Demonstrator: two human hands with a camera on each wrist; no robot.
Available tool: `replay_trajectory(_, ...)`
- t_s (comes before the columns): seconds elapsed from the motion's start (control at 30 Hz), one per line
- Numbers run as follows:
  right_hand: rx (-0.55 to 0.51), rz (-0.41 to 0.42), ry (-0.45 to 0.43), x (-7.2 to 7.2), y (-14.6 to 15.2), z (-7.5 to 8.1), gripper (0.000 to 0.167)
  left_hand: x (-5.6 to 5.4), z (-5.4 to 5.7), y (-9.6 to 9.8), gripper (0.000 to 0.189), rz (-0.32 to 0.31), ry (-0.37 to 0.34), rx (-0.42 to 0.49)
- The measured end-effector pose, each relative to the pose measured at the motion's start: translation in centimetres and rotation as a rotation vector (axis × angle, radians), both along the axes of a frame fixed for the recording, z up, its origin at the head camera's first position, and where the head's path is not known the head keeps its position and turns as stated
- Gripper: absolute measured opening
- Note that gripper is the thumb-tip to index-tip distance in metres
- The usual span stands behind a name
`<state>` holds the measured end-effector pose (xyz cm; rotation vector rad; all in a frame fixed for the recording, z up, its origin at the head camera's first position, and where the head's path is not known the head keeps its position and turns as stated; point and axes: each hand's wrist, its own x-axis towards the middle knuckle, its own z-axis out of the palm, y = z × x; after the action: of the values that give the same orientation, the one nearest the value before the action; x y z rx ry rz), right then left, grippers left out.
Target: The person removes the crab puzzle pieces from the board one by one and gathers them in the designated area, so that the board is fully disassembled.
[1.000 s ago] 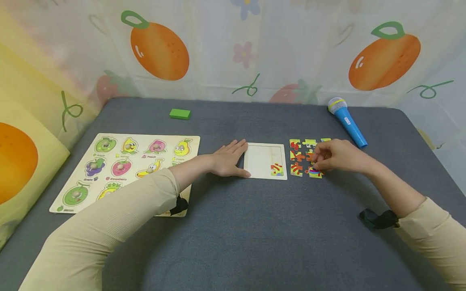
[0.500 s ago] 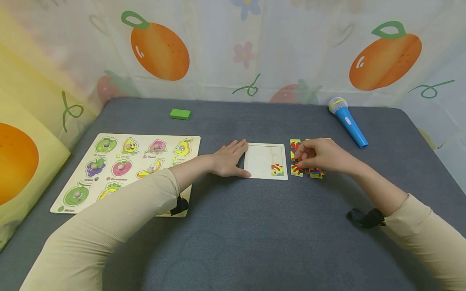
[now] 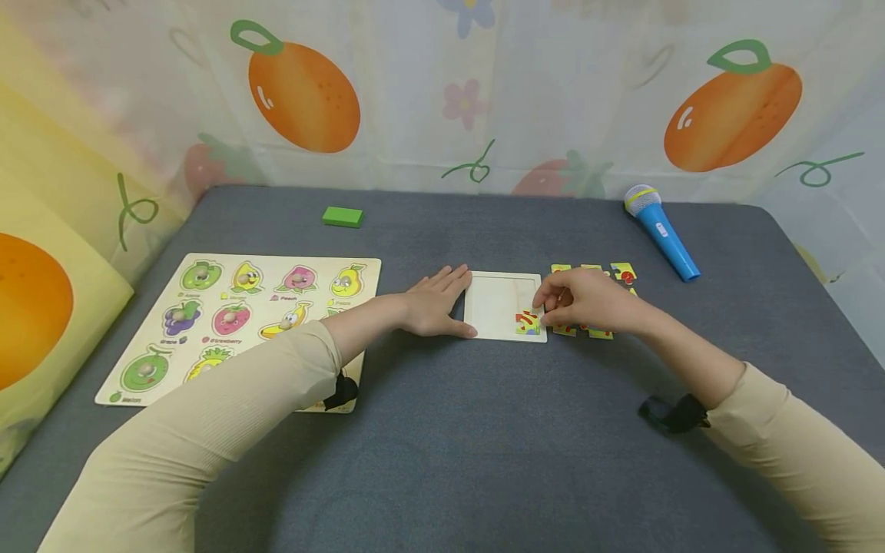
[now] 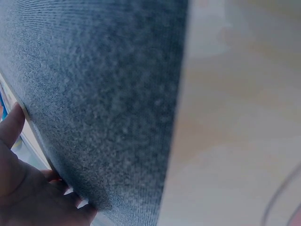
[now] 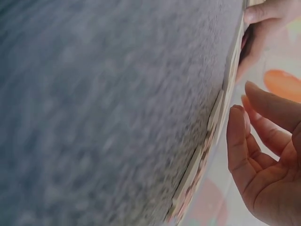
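In the head view, my left hand [image 3: 437,302] lies with fingers spread on the cloth, fingertips and thumb against the left edge of a small wooden puzzle tray [image 3: 487,307]. The left wrist view shows that thumb on the tray's rim. One yellow and red jigsaw piece [image 3: 528,322] lies in the tray's lower right corner. My right hand [image 3: 591,301] hovers at the tray's right edge with bent fingers, tips close to that piece. In the right wrist view its thumb and fingertips stand apart and no piece shows between them. More jigsaw pieces [image 3: 624,271] lie partly hidden beneath this hand.
A fruit peg puzzle board [image 3: 242,296] lies at the left, partly under my left forearm. Toward the back are a green block [image 3: 343,216] and a blue toy microphone [image 3: 664,234]. A fruit-print curtain [image 3: 408,100] hangs behind the grey table [image 3: 442,445].
My right hand has moved left, from over the loose jigsaw pieces to the tray's right edge, uncovering pieces at the upper right. My left hand stays in place.
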<state>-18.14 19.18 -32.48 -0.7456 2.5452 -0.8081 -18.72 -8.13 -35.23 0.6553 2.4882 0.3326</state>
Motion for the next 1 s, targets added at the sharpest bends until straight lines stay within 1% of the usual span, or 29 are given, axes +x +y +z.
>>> replay_trajectory(0.07, 0.003, 0.007, 0.011, 0.0, -0.3, -0.2, 0.013, 0.1, 0.1, 0.0, 0.097, 0.000, -0.001, 0.001)
replay_trajectory(0.23, -0.001, 0.003, -0.002, 0.0, -0.9, -0.3, 0.018, 0.1, 0.2, 0.1, 0.097, -0.001, -0.001, -0.001)
replay_trajectory(0.33, 0.003, 0.002, -0.008, 0.0, -1.2, -0.4, 0.021, 0.1, 0.1, 0.1, 0.097, -0.001, -0.001, -0.001)
replay_trajectory(0.53, 0.028, 0.003, 0.013, 0.0, -1.5, -0.8, 0.022, -0.1, -0.1, 0.0, 0.098, 0.002, -0.005, 0.004)
replay_trajectory(0.77, 0.053, 0.002, 0.039, 0.1, -1.6, -0.7, 0.023, -0.1, 0.0, 0.0, 0.097, 0.001, 0.000, 0.003)
replay_trajectory(1.0, 0.058, -0.004, 0.034, 0.2, -1.6, -0.6, 0.022, 0.1, 0.1, 0.0, 0.097, 0.001, -0.003, 0.001)
